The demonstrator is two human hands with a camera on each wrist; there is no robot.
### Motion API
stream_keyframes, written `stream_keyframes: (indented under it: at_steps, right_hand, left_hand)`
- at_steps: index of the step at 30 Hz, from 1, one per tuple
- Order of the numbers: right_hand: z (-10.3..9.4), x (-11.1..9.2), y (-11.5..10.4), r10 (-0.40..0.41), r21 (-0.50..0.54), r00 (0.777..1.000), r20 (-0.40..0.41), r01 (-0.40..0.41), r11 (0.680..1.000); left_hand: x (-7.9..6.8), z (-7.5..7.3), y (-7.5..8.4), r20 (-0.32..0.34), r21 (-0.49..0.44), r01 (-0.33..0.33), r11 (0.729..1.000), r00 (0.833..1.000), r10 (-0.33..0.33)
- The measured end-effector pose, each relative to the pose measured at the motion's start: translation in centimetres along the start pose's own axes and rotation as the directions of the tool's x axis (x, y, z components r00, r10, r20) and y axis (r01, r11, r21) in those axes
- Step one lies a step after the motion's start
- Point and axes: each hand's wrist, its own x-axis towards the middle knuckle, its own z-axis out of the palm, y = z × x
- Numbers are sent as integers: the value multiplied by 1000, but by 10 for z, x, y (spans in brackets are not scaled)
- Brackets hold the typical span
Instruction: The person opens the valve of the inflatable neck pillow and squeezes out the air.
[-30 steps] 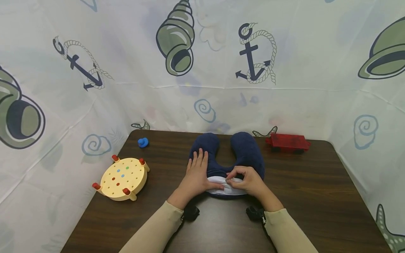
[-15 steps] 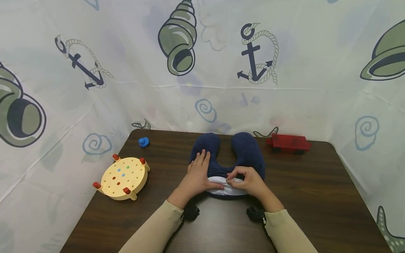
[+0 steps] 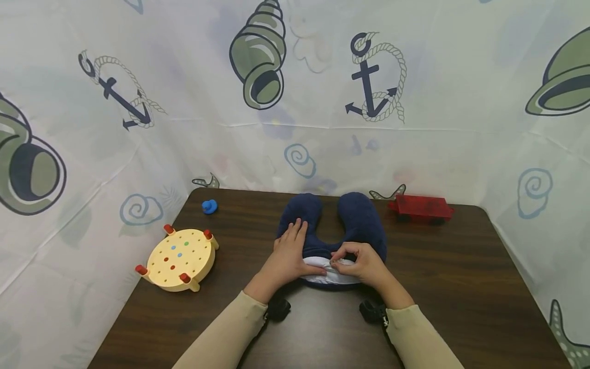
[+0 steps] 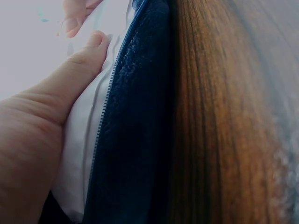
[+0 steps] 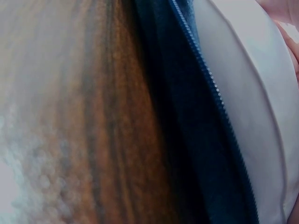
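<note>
A navy U-shaped neck pillow [image 3: 363, 218] lies on the table, its two arms pointing away from me. Along its near curve the zipper [image 4: 106, 95] gapes, and white inner fabric [image 3: 343, 279] shows through the slit. My left hand [image 3: 288, 260] lies over the pillow's left side with fingers straight, its thumb resting on the white fabric. Thumb and forefinger of my right hand [image 3: 366, 262] pinch at the middle of the slit; I cannot tell whether they hold fabric or a zipper pull. In the right wrist view the zipper teeth [image 5: 219, 95] edge the white fabric.
On the dark wood table [image 3: 461, 287], a yellow round toy [image 3: 182, 259] with red-tipped legs stands at the left. Behind it sits a small blue toy [image 3: 209, 206]. A red block-shaped toy car [image 3: 421, 209] is at the back right. Patterned cloth [image 3: 318, 143] hangs around.
</note>
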Motion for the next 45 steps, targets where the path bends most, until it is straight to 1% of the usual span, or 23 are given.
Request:
stream_keyframes:
  at_steps: [7,15,25,29,33,38,45]
  right_hand:
    - [0,1,-1,1,-9,1000,-6,-1,1000]
    - [-1,1,-1,2,-11,1000,-4,-2,1000]
    - [0,1,2,1,3,1000,7,-1,1000]
    - [-1,2,0,-1,1,1000,-1,1,1000]
    - [-1,2,0,2,0,1000,0,-2,1000]
    - [-1,3,-1,10,7,1000,11,-10,1000]
    - [-2,3,0,12,-3,1000,0,-12,1000]
  left_hand:
    - [1,0,1,5,0,-7,1000,1000,7]
    - [1,-3,5,22,17,-12,1000,1000,12]
    - [-1,-4,4,29,2,-22,1000,999,22]
    - [0,-6,4,28,-6,-35,999,999,36]
    - [0,-8,4,38,-13,-35,999,999,36]
    - [0,-8,3,44,-23,-27,999,999,28]
    - [3,-4,2,36,-17,-34,999,999,34]
